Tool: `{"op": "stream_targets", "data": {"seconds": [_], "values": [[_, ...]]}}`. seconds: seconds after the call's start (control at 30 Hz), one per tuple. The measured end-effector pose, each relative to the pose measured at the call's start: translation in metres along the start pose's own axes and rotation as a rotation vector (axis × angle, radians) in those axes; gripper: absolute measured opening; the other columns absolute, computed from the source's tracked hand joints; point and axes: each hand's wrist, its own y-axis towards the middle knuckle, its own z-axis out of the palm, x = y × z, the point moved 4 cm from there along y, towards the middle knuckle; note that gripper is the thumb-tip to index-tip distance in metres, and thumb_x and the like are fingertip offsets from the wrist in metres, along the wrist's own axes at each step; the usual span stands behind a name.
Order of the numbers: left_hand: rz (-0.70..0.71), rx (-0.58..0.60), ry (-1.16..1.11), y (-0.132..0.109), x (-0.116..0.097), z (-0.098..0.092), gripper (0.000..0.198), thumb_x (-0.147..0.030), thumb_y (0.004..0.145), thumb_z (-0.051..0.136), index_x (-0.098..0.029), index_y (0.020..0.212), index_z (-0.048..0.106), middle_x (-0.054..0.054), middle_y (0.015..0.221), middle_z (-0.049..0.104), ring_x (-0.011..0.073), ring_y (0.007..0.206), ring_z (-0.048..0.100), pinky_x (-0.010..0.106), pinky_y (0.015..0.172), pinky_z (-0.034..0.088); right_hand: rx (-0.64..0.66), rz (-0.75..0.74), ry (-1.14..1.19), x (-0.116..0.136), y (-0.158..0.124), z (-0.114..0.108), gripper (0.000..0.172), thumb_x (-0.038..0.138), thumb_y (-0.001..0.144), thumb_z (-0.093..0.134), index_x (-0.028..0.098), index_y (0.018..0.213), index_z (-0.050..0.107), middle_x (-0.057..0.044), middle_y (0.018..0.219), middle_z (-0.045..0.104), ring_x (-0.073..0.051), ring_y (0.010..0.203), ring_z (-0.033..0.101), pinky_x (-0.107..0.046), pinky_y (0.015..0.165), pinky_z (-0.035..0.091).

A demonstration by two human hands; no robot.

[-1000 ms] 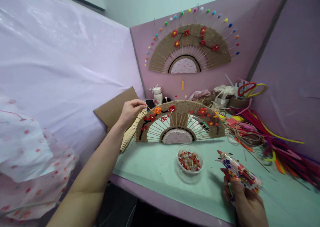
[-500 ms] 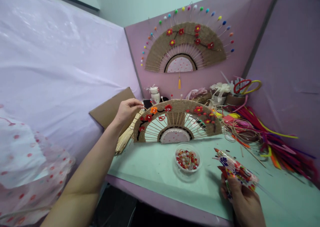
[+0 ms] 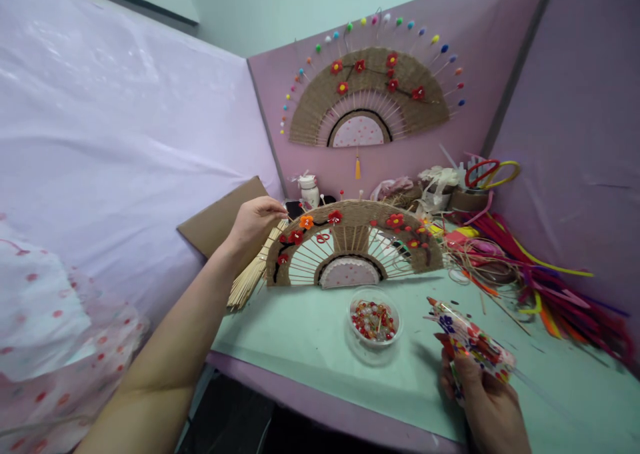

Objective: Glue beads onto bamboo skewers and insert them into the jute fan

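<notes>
In the head view, a half-round woven fan (image 3: 353, 231) stands upright on the table, with red and orange flowers and bead-tipped sticks along its upper rim. My left hand (image 3: 255, 224) is at the fan's upper left edge, its thumb and fingers pinched together by a stick end. Whatever sits between those fingertips is too small to make out. My right hand (image 3: 485, 394) grips a flower-patterned hot glue gun (image 3: 473, 337), its nozzle pointing up and left, above the table. Between the hands, a clear round tub (image 3: 373, 354) holds red, clear and gold beads (image 3: 373, 321).
A finished fan (image 3: 370, 81) hangs on the back panel. Thin sticks (image 3: 250, 277) and a brown board (image 3: 220, 221) lie left. Pipe cleaners (image 3: 565, 301) and cord are heaped right, below scissors (image 3: 493, 174) in a holder. A white bottle (image 3: 309, 191) stands behind the fan.
Almost nothing differs. The view has shifted very slightly; my left hand stays pinched at the fan's edge and my right hand keeps holding the glue gun in place.
</notes>
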Motion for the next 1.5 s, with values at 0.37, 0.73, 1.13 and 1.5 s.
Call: {"op": "stream_targets", "data": {"seconds": [0.37, 0.73, 1.13, 1.5], "values": [[0.132, 0.036, 0.055, 0.004, -0.002, -0.001, 0.018, -0.037, 0.074, 0.07, -0.02, 0.068, 0.073, 0.006, 0.075, 0.073, 0.0168, 0.071, 0.065, 0.029, 0.074, 0.053, -0.008, 0.046, -0.024, -0.013, 0.003, -0.003, 0.074, 0.084, 0.062, 0.064, 0.012, 0.081, 0.071, -0.009, 0.069, 0.067, -0.019, 0.059, 0.059, -0.031, 0.054, 0.052], [-0.009, 0.016, 0.092, -0.001, 0.003, -0.002, 0.016, -0.034, 0.073, 0.068, -0.019, 0.075, 0.074, 0.005, 0.081, 0.075, 0.0178, 0.076, 0.066, 0.029, 0.077, 0.053, -0.004, 0.028, 0.013, -0.005, 0.002, -0.001, 0.074, 0.083, 0.061, 0.066, 0.012, 0.081, 0.071, -0.007, 0.066, 0.067, -0.018, 0.055, 0.057, -0.029, 0.05, 0.05], [-0.007, 0.026, 0.109, -0.001, -0.003, -0.002, 0.014, -0.031, 0.074, 0.065, -0.019, 0.072, 0.073, 0.004, 0.079, 0.075, 0.0173, 0.076, 0.066, 0.028, 0.078, 0.053, -0.007, 0.058, 0.001, -0.009, 0.003, 0.0, 0.077, 0.085, 0.059, 0.065, 0.012, 0.083, 0.07, -0.008, 0.069, 0.068, -0.018, 0.057, 0.058, -0.03, 0.053, 0.051], [-0.076, -0.043, 0.075, -0.005, 0.0, -0.014, 0.024, -0.03, 0.076, 0.066, -0.018, 0.095, 0.074, 0.005, 0.095, 0.075, 0.0178, 0.086, 0.067, 0.029, 0.082, 0.053, 0.006, 0.026, -0.004, -0.002, 0.0, -0.001, 0.073, 0.082, 0.064, 0.065, 0.012, 0.084, 0.072, -0.006, 0.064, 0.065, -0.017, 0.055, 0.056, -0.029, 0.051, 0.048]]}}
